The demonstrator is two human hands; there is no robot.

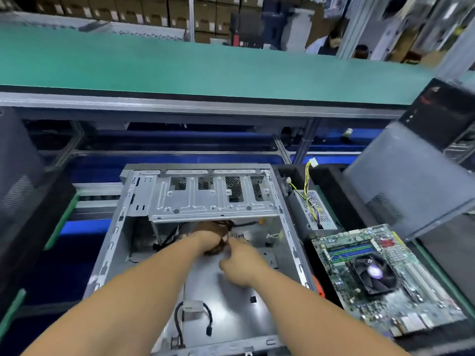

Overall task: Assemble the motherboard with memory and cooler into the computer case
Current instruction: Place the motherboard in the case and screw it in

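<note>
A: Status, case?

B: Computer case [164, 255] lies open side up, centre of worktop [437, 255], drive cage [213, 199] across its far end. Both my hands inside it, just below the cage.

A: Hands, detail.

B: Left hand [210, 240] curled round a bundle of dark cables [227, 224], fingers closed on it. Right hand [241, 265] just beside it, fingers bunched at the same bundle; looks like a pinch on a wire but blur too heavy, can't tell for sure.

A: Board?

B: Motherboard [385, 283] not in the case yet. Sits on worktop just right of the case, flat, cooler fan [372, 273] already on it, memory sticks [352, 250] seated in slots beyond the fan.

A: PSU?

B: Power supply [314, 211] between case and board at the far side, yellow/black wires [307, 186] rising from it to a white plug [313, 161].

A: Anything else in the case?

B: Small grey bracket w/ black cable [192, 308] on the case floor near me.

A: Labels, brand marks?

B: None legible. Red marking on black tower [442, 109] at far right, unreadable. Board print too small.

A: Surroundings?

B: Grey side panel [411, 181] leaning at right. Green conveyor belt [205, 68] beyond the worktop; stacked cartons [154, 11] and two people behind it.
</note>
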